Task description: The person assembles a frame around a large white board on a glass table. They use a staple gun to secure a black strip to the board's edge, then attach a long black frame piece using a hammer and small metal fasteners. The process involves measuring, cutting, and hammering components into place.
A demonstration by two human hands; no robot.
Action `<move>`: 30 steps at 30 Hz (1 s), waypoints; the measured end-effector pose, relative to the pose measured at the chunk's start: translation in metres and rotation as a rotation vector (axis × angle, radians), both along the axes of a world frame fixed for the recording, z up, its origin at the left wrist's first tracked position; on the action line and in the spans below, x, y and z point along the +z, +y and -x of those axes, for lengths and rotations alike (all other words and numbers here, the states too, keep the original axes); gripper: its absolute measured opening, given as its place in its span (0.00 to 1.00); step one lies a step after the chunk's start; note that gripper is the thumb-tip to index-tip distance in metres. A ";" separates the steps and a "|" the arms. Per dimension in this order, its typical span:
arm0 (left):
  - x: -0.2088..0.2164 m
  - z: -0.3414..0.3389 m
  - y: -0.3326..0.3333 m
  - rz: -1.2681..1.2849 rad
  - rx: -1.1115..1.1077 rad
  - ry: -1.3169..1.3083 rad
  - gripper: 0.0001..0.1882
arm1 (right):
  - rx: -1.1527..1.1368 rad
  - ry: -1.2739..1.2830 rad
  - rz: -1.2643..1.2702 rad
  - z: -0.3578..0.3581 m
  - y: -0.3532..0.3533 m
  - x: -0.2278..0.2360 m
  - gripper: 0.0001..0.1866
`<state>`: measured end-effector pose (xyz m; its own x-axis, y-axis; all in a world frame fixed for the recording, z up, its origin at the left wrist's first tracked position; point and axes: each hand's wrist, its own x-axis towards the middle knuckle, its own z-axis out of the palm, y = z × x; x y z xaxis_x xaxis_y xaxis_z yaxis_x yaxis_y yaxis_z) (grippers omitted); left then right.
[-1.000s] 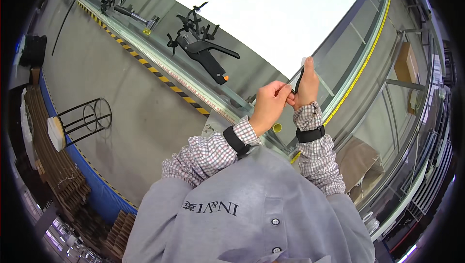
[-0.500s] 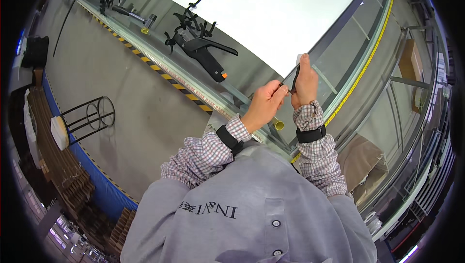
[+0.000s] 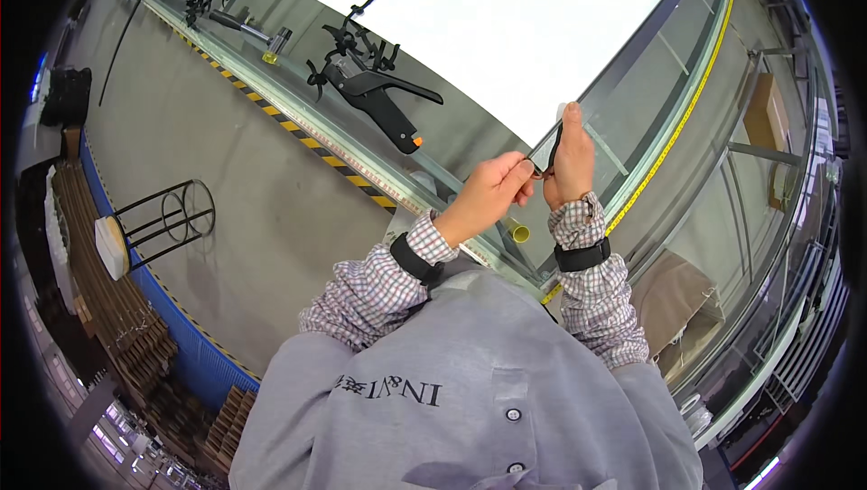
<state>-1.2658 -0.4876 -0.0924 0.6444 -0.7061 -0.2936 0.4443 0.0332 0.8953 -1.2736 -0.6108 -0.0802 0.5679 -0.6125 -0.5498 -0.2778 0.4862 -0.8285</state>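
A large white sheet (image 3: 452,20) lies across the glass-topped table, its near corner ending at my hands. My right hand (image 3: 571,163) is closed round that corner, thumb pointing up, with a thin black strip (image 3: 553,142) along its palm side. Just left of it, my left hand (image 3: 495,190) pinches the lower end of the black strip with thumb and forefinger. Exactly how the strip joins the sheet is hidden by my fingers. A yellow-ended tube (image 3: 517,231) lies on the table below my hands.
A black trigger-handled tool (image 3: 379,102) with an orange tip lies left of the sheet, beside black clamps (image 3: 348,43). Farther off is a mallet (image 3: 276,45). A yellow measuring tape (image 3: 673,142) runs along the right edge. A stool (image 3: 113,246) stands on the left floor.
My left hand has shifted slightly, its fingers curling lower beside the strip, and its wrist has moved a little left. My right hand has barely moved.
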 end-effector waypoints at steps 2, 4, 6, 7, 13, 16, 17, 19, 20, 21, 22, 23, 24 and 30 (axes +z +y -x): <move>-0.003 -0.001 0.001 0.077 0.006 0.036 0.11 | -0.011 -0.039 -0.010 -0.001 0.000 0.000 0.23; -0.004 -0.003 0.003 0.103 -0.001 -0.005 0.09 | -0.005 -0.043 -0.017 -0.002 -0.001 0.008 0.23; -0.007 -0.008 0.003 0.142 -0.002 -0.079 0.07 | -0.003 -0.047 -0.046 -0.002 0.003 0.014 0.22; -0.007 -0.011 0.002 0.166 -0.004 -0.116 0.06 | -0.003 -0.049 -0.055 -0.002 0.003 0.017 0.22; -0.004 -0.013 0.000 0.187 0.038 -0.005 0.06 | 0.025 -0.096 -0.059 0.000 0.005 0.017 0.20; -0.001 -0.013 -0.001 0.153 0.028 0.036 0.07 | 0.053 -0.079 -0.010 0.001 0.003 0.013 0.21; -0.003 -0.012 -0.001 0.159 0.025 0.020 0.07 | 0.049 -0.074 -0.026 0.002 0.003 0.013 0.21; -0.006 -0.014 0.000 0.172 0.020 -0.016 0.07 | 0.041 -0.071 -0.057 0.000 0.006 0.014 0.21; -0.006 -0.016 0.001 0.193 -0.003 -0.025 0.07 | 0.048 -0.084 -0.078 -0.001 0.007 0.019 0.21; -0.005 -0.020 0.003 0.213 -0.025 -0.034 0.07 | 0.055 -0.096 -0.098 0.000 0.009 0.027 0.21; -0.003 -0.022 0.005 0.231 -0.047 -0.038 0.07 | 0.062 -0.104 -0.121 0.000 0.010 0.033 0.21; 0.000 -0.023 0.006 0.260 -0.053 -0.038 0.07 | 0.052 -0.125 -0.117 0.000 0.011 0.035 0.22; 0.004 -0.025 0.006 0.288 -0.059 -0.038 0.07 | 0.041 -0.146 -0.112 0.000 0.011 0.036 0.22; -0.005 -0.016 0.003 0.373 -0.001 -0.074 0.07 | 0.099 -0.136 -0.146 0.007 0.015 0.047 0.23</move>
